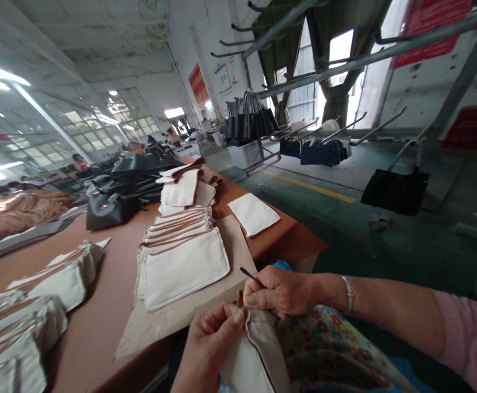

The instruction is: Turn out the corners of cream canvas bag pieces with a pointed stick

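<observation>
Cream pouches (187, 270) stand stacked at left and centre; at lower centre the left hand (214, 333) pinches the top of a cream piece (242, 363), its long axis running down to the bottom edge; just right, the right hand (281, 292), less plainly touching it, grips a thin dark tool (251, 277)

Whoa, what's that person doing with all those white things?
The person's left hand pinches the edge of a cream fabric piece just past the table's edge. The right hand, close beside it, grips a thin dark tool. On the brown table, similar pieces lie in an overlapping row, and one piece lies apart. Black bags are heaped farther back.
</observation>
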{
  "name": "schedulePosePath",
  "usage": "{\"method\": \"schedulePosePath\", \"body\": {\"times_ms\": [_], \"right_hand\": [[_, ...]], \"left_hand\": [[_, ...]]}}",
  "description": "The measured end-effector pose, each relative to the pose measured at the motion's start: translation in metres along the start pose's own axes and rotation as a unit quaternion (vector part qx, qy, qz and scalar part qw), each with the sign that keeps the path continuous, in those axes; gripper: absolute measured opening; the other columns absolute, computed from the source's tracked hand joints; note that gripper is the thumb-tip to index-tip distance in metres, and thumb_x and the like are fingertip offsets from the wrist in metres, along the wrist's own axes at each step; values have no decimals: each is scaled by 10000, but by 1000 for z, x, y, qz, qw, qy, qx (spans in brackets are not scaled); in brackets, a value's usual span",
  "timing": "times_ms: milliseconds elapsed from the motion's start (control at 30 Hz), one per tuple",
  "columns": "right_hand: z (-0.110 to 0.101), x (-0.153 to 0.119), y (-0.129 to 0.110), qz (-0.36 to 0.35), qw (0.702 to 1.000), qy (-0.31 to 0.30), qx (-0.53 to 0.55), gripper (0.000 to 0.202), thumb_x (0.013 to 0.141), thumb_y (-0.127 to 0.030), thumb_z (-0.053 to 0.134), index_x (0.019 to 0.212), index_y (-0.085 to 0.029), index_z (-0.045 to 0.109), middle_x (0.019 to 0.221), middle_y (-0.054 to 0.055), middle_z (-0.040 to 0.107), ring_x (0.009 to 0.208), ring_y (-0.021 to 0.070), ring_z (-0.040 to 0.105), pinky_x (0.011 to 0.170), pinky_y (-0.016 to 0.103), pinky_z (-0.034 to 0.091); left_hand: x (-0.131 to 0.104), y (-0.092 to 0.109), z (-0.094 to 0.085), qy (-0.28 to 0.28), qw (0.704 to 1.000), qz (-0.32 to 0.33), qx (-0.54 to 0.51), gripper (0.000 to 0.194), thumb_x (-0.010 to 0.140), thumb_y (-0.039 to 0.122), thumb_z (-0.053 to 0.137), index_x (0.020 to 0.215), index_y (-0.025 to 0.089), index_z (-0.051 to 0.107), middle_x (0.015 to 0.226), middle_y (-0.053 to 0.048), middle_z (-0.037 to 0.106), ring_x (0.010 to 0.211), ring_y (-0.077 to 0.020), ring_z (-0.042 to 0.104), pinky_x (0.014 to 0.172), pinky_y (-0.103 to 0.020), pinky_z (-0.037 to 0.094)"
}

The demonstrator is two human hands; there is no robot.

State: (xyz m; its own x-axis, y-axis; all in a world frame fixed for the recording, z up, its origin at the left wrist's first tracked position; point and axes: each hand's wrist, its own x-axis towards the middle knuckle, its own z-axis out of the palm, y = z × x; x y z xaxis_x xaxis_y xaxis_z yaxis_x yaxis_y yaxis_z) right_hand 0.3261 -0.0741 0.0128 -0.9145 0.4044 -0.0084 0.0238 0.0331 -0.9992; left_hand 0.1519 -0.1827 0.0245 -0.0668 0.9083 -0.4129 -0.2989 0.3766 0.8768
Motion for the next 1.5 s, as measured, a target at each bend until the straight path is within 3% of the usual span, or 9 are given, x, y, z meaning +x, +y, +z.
{"method": "schedulePosePath", "body": {"times_ms": [167,367,467,667,800,1000,1167,1367,1500], "right_hand": [[-2,-3,-4,15,999,25,-25,425,883,-562,546,774,-154,501,519,-84,383,395,42,378,356,134,291],[-4,1,-1,14,999,16,-42,324,803,-423,682,884,-118,605,608,-59,498,487,40,421,435,134,313],[-1,3,-2,-7,998,23,-64,240,775,-325,690,837,-97,647,617,-45,527,522,42,406,464,141,308],[5,0,-10,41,997,65,-24,157,770,-241,630,852,-111,660,542,-63,494,426,48,379,400,154,292],[6,-2,-14,23,992,103,-65,138,755,-237,642,791,-106,663,548,-57,500,479,51,384,431,154,284],[11,-1,-14,-25,974,140,-179,99,763,-201,608,754,-119,662,582,-42,523,547,73,433,495,173,308],[16,-4,1,-144,922,176,-312,139,845,-238,562,781,-139,637,694,19,614,618,113,536,576,204,378],[5,-13,15,-321,842,87,-425,220,952,-245,437,973,-149,633,871,73,666,807,152,606,683,238,426],[-3,-24,14,-353,796,47,-490,280,951,-193,401,1152,-136,588,972,94,668,843,158,616,677,255,431]], "left_hand": [[-1,7,1,-2,993,11,120,353,692,460,788,649,153,619,502,46,500,444,-62,372,422,-158,251],[-7,18,10,30,943,132,302,444,781,574,651,626,164,583,606,17,499,592,-123,451,527,-191,365],[-5,18,9,34,955,101,275,497,746,627,655,602,166,540,567,41,424,537,-103,385,478,-190,321],[4,12,-1,-11,988,41,149,471,742,590,690,675,130,608,576,22,503,491,-84,392,448,-184,307],[9,7,-7,-34,987,24,156,441,751,541,713,641,129,598,500,44,472,430,-56,335,419,-176,241],[10,-1,-1,4,985,9,171,394,643,478,819,627,138,620,511,20,550,441,-76,417,429,-179,269],[-2,3,18,-4,988,5,154,349,704,484,754,668,146,681,548,-11,624,451,-122,490,446,-209,331],[-7,2,20,25,985,32,165,309,670,454,772,652,155,693,548,-2,627,437,-118,482,436,-208,335],[-9,-2,17,14,988,13,151,292,667,427,774,631,165,648,499,28,561,410,-97,437,419,-197,310]]}}
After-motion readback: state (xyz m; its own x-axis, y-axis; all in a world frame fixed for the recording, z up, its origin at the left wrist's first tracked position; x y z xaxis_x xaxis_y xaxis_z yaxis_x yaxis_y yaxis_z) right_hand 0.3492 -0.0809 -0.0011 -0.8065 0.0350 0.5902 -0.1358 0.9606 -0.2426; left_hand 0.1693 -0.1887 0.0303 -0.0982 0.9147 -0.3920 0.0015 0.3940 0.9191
